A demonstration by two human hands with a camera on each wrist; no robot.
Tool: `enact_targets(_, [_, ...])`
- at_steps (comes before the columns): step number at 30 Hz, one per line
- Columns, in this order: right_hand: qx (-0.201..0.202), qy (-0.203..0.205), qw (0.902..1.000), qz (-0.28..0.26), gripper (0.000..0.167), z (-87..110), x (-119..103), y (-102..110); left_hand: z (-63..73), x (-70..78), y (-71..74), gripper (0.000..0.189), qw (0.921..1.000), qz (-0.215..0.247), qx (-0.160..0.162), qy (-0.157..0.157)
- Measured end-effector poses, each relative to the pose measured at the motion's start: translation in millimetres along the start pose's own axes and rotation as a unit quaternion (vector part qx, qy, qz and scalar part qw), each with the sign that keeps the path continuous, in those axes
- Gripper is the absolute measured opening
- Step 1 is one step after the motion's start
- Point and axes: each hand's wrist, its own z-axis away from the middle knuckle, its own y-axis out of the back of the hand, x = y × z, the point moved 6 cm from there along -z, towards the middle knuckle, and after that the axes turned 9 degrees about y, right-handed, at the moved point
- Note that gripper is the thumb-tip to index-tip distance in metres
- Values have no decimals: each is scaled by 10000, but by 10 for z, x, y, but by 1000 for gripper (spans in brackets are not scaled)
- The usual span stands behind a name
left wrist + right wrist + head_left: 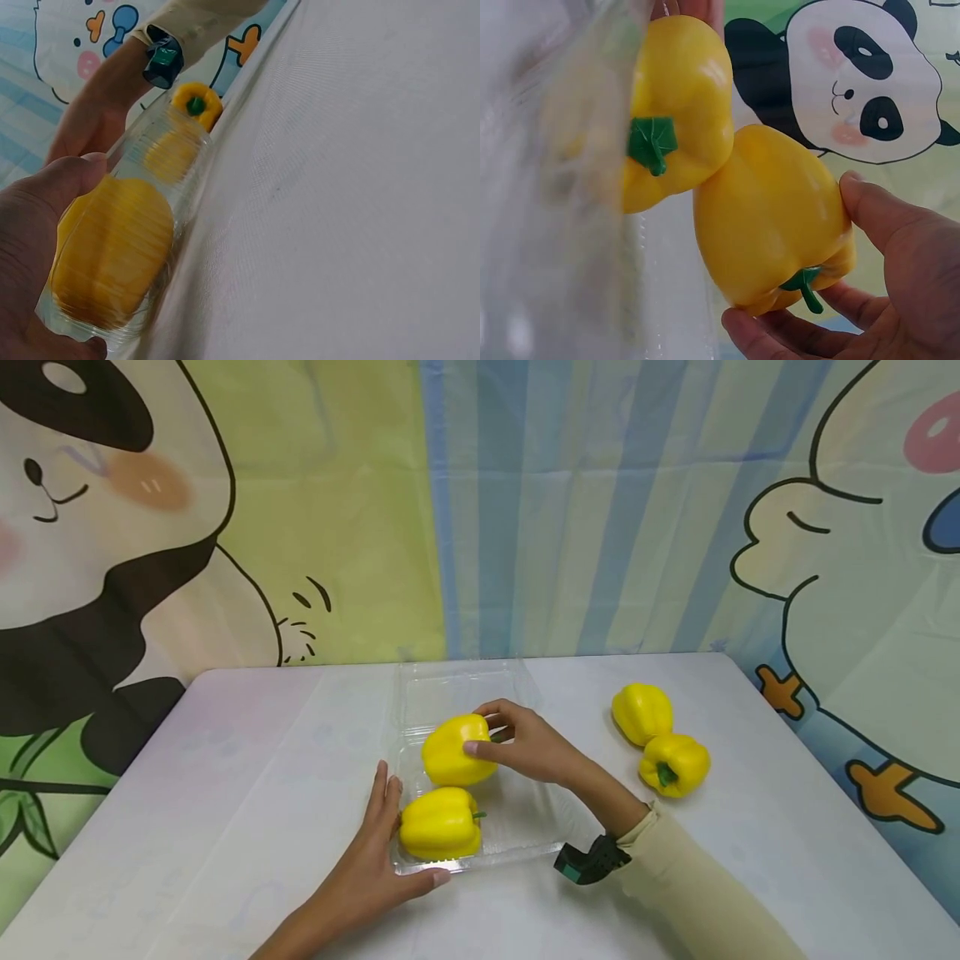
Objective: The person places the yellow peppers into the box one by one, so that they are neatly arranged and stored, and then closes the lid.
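A yellow bell pepper (454, 750) with a green stem is pinched between the thumb and fingers of my right hand (536, 747), above the clear plastic container (525, 827). In the right wrist view this bell pepper (772, 217) looks tilted and appears to touch another. That second yellow bell pepper (438, 823) sits in the container's near left part, its stem to the right. My left hand (367, 852) lies along the container's near left corner, fingers extended at the side and thumb at the front. In the left wrist view, the container wall (112, 262) touches this hand.
Two more yellow bell peppers, one farther back (642, 713) and one nearer (674, 765), lie together on the table at the right. The container's clear lid (465, 689) is folded back toward the far edge. A cartoon-printed curtain (570, 510) hangs behind the white table (225, 827).
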Motion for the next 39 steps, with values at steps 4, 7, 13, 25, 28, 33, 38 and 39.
enact_targets(4, [65, -18, 10000, -4, 50, 1, 7, -32, 0, -4, 0, 128, 10000, 21, -8, -3])
enact_targets(7, [122, -88, 9999, -20, 51, 6, 11, -59, 3, -4, -1, 128, 10000, 60, -31, 28])
enact_targets(13, [235, -180, 9996, 47, 53, 24, 38, -90, 3, 8, -1, 127, 9999, 66, -64, 85])
enact_targets(25, [530, -374, 9973, 334, 52, 67, 46, -127, 2, 19, 1, 127, 9999, -34, -84, 139])
enact_targets(28, [532, -453, 9968, 384, 54, 76, 59, -160, 5, 13, -3, 126, 9997, -20, -110, 198])
enact_targets(33, [503, -619, 9955, 514, 60, 104, 103, -221, 8, 6, -18, 126, 9995, -32, -137, 284])
enact_targets(38, [579, -687, 9943, 569, 59, 114, 121, -234, 9, 5, -21, 126, 9996, -57, -116, 243])
enact_targets(39, [584, -698, 9942, 578, 59, 113, 125, -236, 9, 6, -20, 126, 9997, -60, -112, 216])
